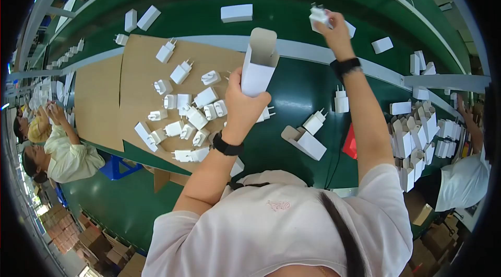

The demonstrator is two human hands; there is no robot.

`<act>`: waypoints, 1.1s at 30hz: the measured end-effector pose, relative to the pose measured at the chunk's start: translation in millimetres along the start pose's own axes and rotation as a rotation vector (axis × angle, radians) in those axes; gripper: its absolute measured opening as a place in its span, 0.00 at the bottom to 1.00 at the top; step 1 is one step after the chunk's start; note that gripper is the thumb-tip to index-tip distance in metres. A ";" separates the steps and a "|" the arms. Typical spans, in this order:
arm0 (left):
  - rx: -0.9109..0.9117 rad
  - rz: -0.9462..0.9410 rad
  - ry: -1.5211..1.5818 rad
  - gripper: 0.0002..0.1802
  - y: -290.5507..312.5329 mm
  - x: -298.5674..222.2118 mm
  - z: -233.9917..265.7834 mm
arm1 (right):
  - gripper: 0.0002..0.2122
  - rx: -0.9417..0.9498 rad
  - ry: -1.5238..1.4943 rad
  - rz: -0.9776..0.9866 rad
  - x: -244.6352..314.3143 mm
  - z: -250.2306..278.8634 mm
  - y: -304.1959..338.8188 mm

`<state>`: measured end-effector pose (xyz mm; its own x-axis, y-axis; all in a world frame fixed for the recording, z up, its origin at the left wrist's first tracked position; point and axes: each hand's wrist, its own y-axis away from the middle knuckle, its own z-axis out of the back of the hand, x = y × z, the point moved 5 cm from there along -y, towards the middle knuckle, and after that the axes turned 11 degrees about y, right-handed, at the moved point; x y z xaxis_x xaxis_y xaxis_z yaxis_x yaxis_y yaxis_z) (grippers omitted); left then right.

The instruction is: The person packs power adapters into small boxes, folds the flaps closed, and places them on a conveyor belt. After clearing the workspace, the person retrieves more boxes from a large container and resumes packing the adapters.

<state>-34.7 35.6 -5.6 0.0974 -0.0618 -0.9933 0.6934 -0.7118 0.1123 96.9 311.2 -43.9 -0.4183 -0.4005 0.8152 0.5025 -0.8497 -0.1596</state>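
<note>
My left hand (244, 100) is closed around a tall white carton (258, 76), its top flap up and its inside showing. Farther off on the right, my right hand (335, 30) grips a white plug adapter (318, 16) by its body, metal pins pointing away; the hand is slightly blurred. Beyond that hand a white box (350, 29) is partly hidden. Left of my left hand, many loose white plug adapters (196, 117) lie on a brown cardboard sheet (143, 73). To the right, an open white carton (308, 144) lies tilted with an adapter (314, 122) against it.
A pale rail (308, 52) crosses the green bench, with closed white boxes (236, 13) beyond it. Many open cartons (412, 136) crowd the right side, near a red object (350, 142). Co-workers sit at the far left (70, 154) and far right (464, 183).
</note>
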 end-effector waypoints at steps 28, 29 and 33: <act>0.386 -0.315 -0.011 0.44 96.2 -57.9 -46.4 | 0.16 0.188 -0.491 -0.006 148.6 31.7 213.5; 0.456 -0.222 0.051 0.43 98.1 -60.2 -47.6 | 0.13 0.161 -0.494 0.078 152.4 29.9 213.6; 0.341 -0.262 -0.070 0.40 103.8 -56.3 -42.1 | 0.07 0.261 -0.704 -0.019 137.3 11.6 216.1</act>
<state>61.9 -5.4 63.1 -0.1070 0.1131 -0.9878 0.4114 -0.8995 -0.1475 156.9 76.6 40.0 0.1098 0.0019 0.9939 0.6995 -0.7106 -0.0759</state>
